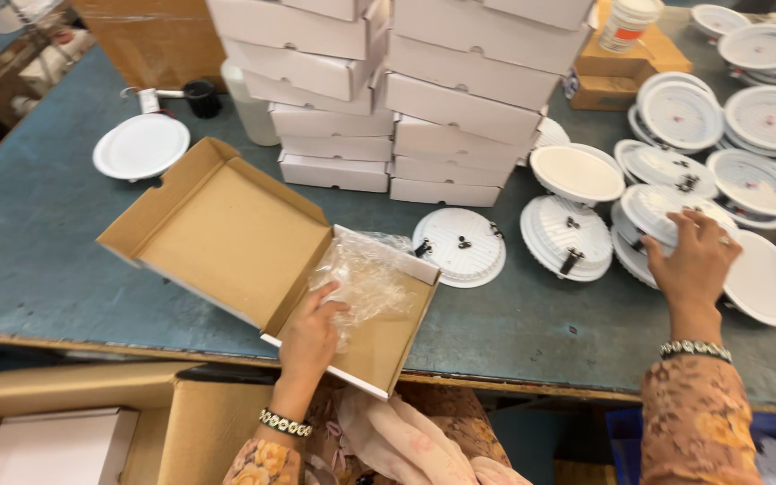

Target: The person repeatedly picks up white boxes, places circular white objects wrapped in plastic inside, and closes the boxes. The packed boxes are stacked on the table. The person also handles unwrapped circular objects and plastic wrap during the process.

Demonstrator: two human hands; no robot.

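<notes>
One open cardboard box point(253, 260) lies at the table's point(38, 242) near edge, a crinkled clear plastic bag point(365, 274) inside under the left hand's point(309, 337) spread fingers. Right hand point(695, 260) rests fingers loosely curled on a round white ribbed lamp point(666, 207), grasp unclear. Behind stand stacked white cartons point(397, 99).

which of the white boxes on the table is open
The flat box at the table's near edge, under the left hand. Its lid is flung back and clear plastic wrap lies inside; the stacked boxes behind are all shut.
</notes>
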